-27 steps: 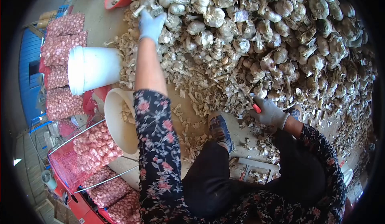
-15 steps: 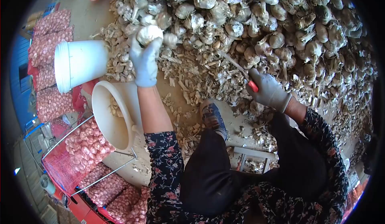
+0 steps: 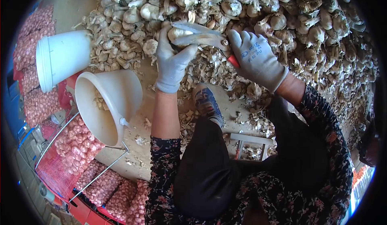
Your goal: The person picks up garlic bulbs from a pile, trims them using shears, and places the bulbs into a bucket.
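Observation:
My left hand, in a pale work glove, is closed round a garlic bulb. The pruning shears are in my gloved right hand, with one red handle showing below its fingers. Their two blades are apart and overlap the bulb in this view, beside my left fingers. Just beyond both hands rises a large heap of untrimmed garlic with dry stalks. To the left of my left hand lie many smaller trimmed bulbs.
A tipped white bucket opens toward the lower left, with another white bucket behind it. Net sacks of garlic stand at the left, one in a metal frame. A low stool is between my legs, among dry scraps.
My hands have come together: the left moved right with the garlic bulb, the right moved left and up. The shears now lie across the bulb with their blades apart. The view has shifted slightly.

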